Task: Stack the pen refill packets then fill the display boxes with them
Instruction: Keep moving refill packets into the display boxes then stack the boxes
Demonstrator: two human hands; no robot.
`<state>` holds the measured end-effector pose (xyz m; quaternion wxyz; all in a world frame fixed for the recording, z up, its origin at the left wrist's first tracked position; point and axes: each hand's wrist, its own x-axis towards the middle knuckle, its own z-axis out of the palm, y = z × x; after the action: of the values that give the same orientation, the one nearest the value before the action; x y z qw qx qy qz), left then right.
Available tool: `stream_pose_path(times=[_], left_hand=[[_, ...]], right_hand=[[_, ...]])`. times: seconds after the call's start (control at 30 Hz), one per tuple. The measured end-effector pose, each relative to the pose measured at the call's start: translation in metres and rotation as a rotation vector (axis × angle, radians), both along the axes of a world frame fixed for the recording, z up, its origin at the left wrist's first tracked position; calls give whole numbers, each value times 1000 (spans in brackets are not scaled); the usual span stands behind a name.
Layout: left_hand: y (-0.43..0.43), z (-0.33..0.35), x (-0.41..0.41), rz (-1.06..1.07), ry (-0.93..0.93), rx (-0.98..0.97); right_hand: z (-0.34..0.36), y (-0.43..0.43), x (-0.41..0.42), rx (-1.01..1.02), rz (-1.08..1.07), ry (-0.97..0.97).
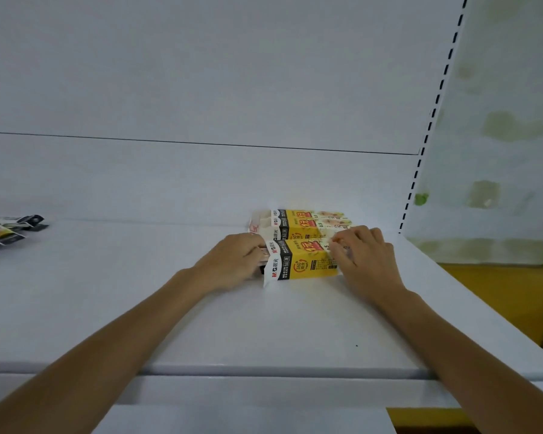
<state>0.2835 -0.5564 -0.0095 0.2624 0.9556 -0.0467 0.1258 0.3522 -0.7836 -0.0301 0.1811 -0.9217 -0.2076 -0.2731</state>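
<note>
Nearest the camera, two bare forearms reach over the rounded front lip of a white metal shelf [170, 324], which carries everything here. The left hand [232, 261] is closed against the left, open end of the nearest yellow-and-white cardboard display box [304, 261], its fingers curled at the white flap, where something dark shows at the box's mouth; whether that is a packet going in I cannot tell. The right hand [365, 256] lies spread over the box's right end with fingertips pressing its top edge, so the two hands clamp the box between them from either side. Just behind it and touching it stand more yellow printed display boxes [308, 222] in a row, the farthest close to the white back panel [201, 89]. The main risk, as I judge it, is that a push from the left slides the light carton to the right or skews it against its neighbours, or that the thin flap folds or tears under the fingers; a packet pressed in crooked could jam at the mouth and buckle. The right hand seems placed to brace against that. Far to the left, well apart from the boxes, a loose, fanned pile of flat pen refill packets with black and white header cards [7, 231] lies at the edge of view, not squared up; reaching them means letting go of the box. Nothing lies on the shelf between pile and boxes. At the far right a slotted upright [433, 120] ends the shelf, beside a stained pale wall [499, 120].
</note>
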Motion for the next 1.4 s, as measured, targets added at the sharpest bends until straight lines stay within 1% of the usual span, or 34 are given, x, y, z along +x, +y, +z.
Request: stream_pose_path(times=[0.07,0.17,0.2,0.27,0.3,0.33,0.4,0.43,0.5,0.63,0.77,0.83,0.87,0.93,1.0,1.07,1.13,1.2,1.33,1.4], left_hand=[[-8,1,8,-35,18,-129],[-2,0,8,-19,-65,-279],[4,0,7,5,-114,-281],[16,6,5,134,-148,-163],[23,8,3,234,-105,-99],[29,11,0,339,-25,-67],[39,15,-7,477,152,-108],[41,15,-11,489,195,-141],[39,12,-15,472,203,-197],[34,14,-12,444,187,-436],[24,20,-7,338,154,-814],[12,20,-7,244,125,-946],[5,19,-6,188,122,-935],[-10,13,-3,150,117,-726],[-20,3,3,222,19,-516],[-22,-6,6,318,-141,-436],[-19,-12,5,366,-211,-370],[-18,-13,4,362,-170,-343],[-22,-11,3,288,-145,-483],[-22,-10,2,251,-89,-529]], right_hand=[[0,-1,0,2,-5,6],[0,-3,1,-19,-2,-18],[0,-2,1,-21,2,-18],[0,-2,3,-3,4,-5],[0,-2,4,10,9,-8],[0,-2,5,22,14,-15],[0,-2,6,31,16,-23],[0,-2,6,29,11,-24],[0,-1,6,29,7,-23],[2,-1,4,36,22,7],[3,-2,3,51,28,14],[2,-2,3,50,29,17],[2,-2,3,49,30,20],[3,-3,3,51,26,24],[2,-3,3,59,28,24],[3,-4,3,64,36,33],[3,-4,3,69,44,42],[2,-4,4,71,48,44],[1,-5,5,78,58,41],[1,-6,6,77,64,48]])
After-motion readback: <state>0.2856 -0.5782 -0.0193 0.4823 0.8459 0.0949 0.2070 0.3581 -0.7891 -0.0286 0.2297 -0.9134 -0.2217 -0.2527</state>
